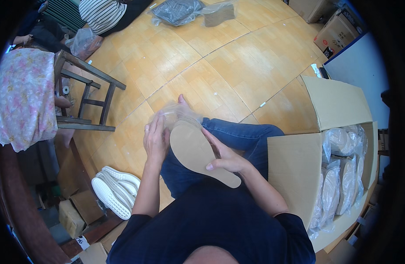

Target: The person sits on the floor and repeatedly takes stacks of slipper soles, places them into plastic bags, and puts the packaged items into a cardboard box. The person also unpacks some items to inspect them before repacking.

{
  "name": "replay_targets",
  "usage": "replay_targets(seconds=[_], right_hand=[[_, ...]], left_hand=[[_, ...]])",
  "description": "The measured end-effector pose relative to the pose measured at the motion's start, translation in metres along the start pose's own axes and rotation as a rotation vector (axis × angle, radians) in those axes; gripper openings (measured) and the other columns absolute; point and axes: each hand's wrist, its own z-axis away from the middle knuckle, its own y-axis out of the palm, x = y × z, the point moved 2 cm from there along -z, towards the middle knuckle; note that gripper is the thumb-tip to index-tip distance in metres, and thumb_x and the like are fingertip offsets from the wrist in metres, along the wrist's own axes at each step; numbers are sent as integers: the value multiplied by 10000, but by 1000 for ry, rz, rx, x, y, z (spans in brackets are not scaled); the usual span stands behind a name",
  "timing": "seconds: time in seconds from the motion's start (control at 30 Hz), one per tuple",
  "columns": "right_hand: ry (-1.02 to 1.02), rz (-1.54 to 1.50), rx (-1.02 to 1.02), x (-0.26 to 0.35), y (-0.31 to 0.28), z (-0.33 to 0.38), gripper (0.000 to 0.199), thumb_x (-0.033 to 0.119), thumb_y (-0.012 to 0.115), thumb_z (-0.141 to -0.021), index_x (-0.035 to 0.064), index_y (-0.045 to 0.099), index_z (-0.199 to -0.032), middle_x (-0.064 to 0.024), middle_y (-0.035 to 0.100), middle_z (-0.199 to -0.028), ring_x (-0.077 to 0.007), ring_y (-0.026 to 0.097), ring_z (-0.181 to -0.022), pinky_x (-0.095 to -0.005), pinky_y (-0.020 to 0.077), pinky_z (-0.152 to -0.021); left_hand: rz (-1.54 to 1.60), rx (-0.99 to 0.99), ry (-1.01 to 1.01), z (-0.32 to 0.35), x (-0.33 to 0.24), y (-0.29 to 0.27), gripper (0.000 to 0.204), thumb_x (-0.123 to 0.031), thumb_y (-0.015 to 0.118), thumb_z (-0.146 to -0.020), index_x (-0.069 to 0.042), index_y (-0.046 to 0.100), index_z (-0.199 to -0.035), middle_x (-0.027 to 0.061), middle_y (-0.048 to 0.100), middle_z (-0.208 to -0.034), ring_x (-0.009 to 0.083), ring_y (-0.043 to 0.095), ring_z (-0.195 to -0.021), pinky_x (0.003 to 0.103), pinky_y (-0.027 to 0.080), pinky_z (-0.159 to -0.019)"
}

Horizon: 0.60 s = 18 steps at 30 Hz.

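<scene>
In front of my lap I hold a stack of beige insoles [191, 147], tilted, its narrow end toward my body. My right hand [226, 159] is closed round the right edge of the stack, thumb on the top insole. A clear plastic bag [170, 113] lies around the far, wide end of the stack; it is partly blurred. My left hand [155, 140] is at the left side of the bag, its long fingers against the film and the thumb by the stack, pinching the bag between them.
To my right stands an open cardboard box [295, 176] filled with bagged insoles [339, 176]. White shoe soles [116, 189] lie on the floor at my left. A wooden stool [90, 97] with floral cloth [24, 97] stands farther left. Bagged dark items [176, 11] and another person [103, 15] are at the far side.
</scene>
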Motion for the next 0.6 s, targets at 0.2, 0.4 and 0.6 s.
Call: replay_targets(seconds=[0.2, 0.4, 0.6], right_hand=[[25, 99, 24, 4, -2, -4, 1172, 186, 753, -618, 8, 46, -1535, -175, 173, -1568, -261, 157, -1459, -365, 114, -1186], [85, 37, -65, -5, -7, -2, 1113, 147, 730, -643, 10, 79, -1535, -183, 230, -1545, -272, 210, -1442, -360, 166, -1171], [185, 64, -179, -23, -14, -2, 1130, 268, 765, -647, 12, 112, -1532, -251, 258, -1517, -310, 268, -1418, -358, 231, -1149]], left_hand=[[231, 223, 77, -14, -11, -17, 647, -34, 651, -811, -6, 403, -1408, 199, 444, -1433, 373, 465, -1287, 402, 447, -1008], [353, 414, 112, -21, -21, -28, 696, 23, 645, -783, -13, 374, -1423, 194, 373, -1487, 363, 440, -1311, 389, 429, -1036], [372, 519, 103, -25, -31, -30, 713, 74, 646, -756, -64, 421, -1418, 145, 396, -1493, 317, 415, -1353, 360, 424, -1043]])
